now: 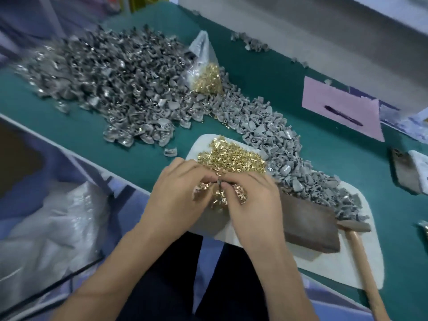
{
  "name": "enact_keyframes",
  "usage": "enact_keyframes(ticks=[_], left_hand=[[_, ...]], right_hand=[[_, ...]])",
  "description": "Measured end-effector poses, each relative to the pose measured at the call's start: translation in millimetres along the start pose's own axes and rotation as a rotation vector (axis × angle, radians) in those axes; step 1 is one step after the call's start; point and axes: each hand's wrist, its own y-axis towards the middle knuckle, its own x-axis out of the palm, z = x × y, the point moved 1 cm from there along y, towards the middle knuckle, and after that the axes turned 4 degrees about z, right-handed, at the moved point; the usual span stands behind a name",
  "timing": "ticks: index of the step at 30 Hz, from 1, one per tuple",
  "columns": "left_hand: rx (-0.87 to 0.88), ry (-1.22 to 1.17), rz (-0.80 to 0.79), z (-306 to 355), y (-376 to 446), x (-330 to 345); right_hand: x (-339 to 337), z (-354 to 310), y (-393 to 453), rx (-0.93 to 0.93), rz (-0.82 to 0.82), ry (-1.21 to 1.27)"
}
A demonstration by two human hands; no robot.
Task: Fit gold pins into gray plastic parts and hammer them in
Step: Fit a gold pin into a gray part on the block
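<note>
Now your left hand (179, 188) and right hand (249, 195) pinch one small gray part (218, 181) together over the gold pins (231, 158); seat the pin straight before reaching for the hammer (361, 249) beside the block (310, 218)

Shiny gold metal pins (231, 156), matt gray plastic parts (266, 126), wooden-handled hammer (363, 258), crinkly plastic bag (201, 56)
</note>
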Motion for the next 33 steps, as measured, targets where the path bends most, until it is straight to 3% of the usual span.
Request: enact_keyframes(ticks=[4,12,18,25,28,33], left_hand=[[-0.097,0.094,0.023,-40,-4,-28],[-0.256,0.235,0.059,-75,-1,-38],[-0.286,0.245,0.025,-51,-6,-44],[0.085,0.23,-0.362,-26,-27,-46],[0.128,0.228,-0.354,-30,-29,-43],[0.194,0.259,-0.19,-40,-34,-34]], right_hand=[[33,-27,19,-0.067,-0.078,0.012],[42,-17,29,-0.003,-0.107,-0.019],[10,8,6,0.02,0.023,-0.037],[6,16,-3,0.001,0.064,-0.077],[10,13,-1,-0.057,0.001,-0.05],[24,-3,1,-0.212,-0.263,-0.115]])
